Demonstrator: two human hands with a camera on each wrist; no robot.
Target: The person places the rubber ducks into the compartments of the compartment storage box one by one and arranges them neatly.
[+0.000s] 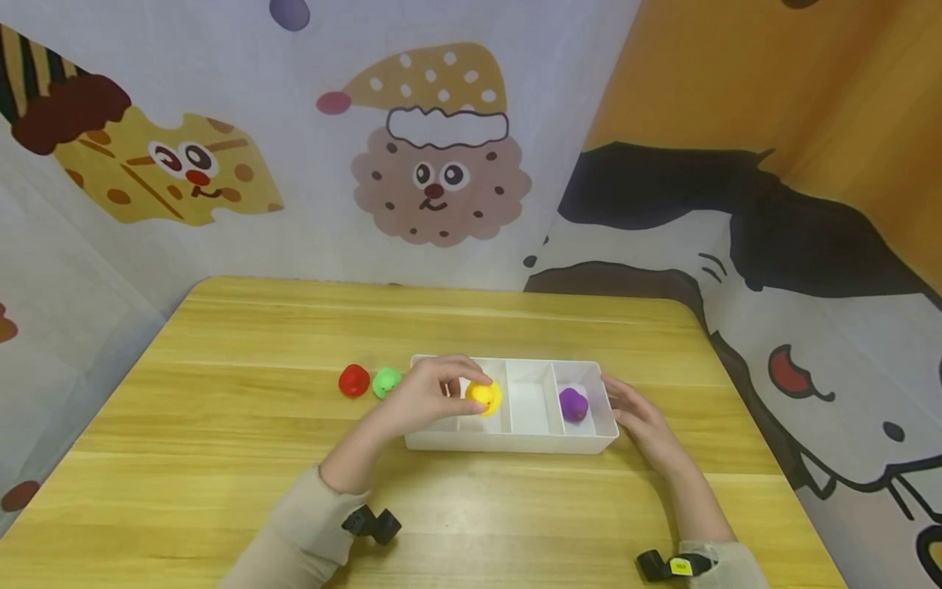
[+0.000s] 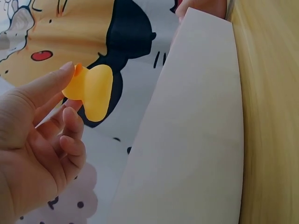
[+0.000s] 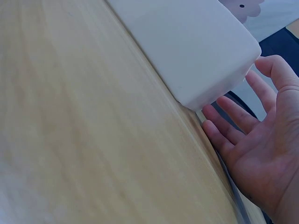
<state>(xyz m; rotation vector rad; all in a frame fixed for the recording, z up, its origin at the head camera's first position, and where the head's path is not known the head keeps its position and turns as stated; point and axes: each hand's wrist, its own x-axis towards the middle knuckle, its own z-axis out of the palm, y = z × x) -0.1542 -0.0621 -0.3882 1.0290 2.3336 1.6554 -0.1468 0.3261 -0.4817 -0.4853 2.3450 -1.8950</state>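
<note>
My left hand [image 1: 421,399] pinches a small yellow toy duck [image 1: 486,397] between thumb and fingers, above a white divided box [image 1: 508,442]. In the left wrist view the duck [image 2: 96,91] is held clear of the box, its orange beak near the thumb tip. A purple toy duck [image 1: 573,405] lies in the box's rightmost compartment. My right hand [image 1: 649,424] is at the box's right end; in the right wrist view its fingers [image 3: 240,114] are spread and loosely bent, with the thumb or index tip against the box corner.
Left of the box, a red toy duck [image 1: 354,380] and a green toy duck [image 1: 386,381] sit on the wooden table [image 1: 243,409]; my left hand partly covers the box's left end. A printed cartoon curtain [image 1: 441,262] hangs behind the table.
</note>
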